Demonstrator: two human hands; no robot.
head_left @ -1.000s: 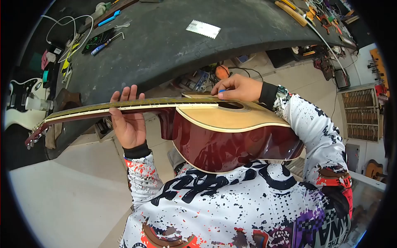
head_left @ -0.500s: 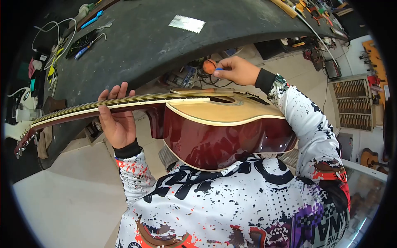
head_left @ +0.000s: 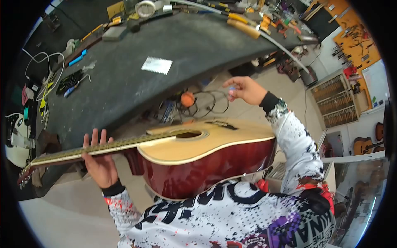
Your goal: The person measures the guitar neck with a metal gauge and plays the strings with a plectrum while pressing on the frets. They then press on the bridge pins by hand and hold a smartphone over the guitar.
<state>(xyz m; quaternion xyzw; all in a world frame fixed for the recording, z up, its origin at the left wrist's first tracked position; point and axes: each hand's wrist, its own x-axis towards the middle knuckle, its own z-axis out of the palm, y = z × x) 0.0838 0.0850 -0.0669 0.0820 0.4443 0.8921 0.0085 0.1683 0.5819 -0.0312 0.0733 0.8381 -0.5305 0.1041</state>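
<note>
An acoustic guitar (head_left: pixel 206 153) with a pale top and dark red sides rests against my chest, its neck (head_left: pixel 82 151) pointing left. My left hand (head_left: pixel 98 163) wraps the neck from below, fingers curled over the fretboard. My right hand (head_left: pixel 245 89) is raised well above the guitar body, away from the strings, pinching a small blue pick (head_left: pixel 232 88) between thumb and fingers.
A dark workbench (head_left: pixel 186 45) lies ahead with a white card (head_left: pixel 157 65), cables and hand tools. A white electric guitar (head_left: pixel 14 140) sits at far left. An orange ball (head_left: pixel 187 99) and cords lie on the floor. Shelves and hanging guitars stand at right.
My right hand has lifted off the strings at the soundhole and risen up and away with the pick. The view has tilted, so the guitar sits lower in the picture.
</note>
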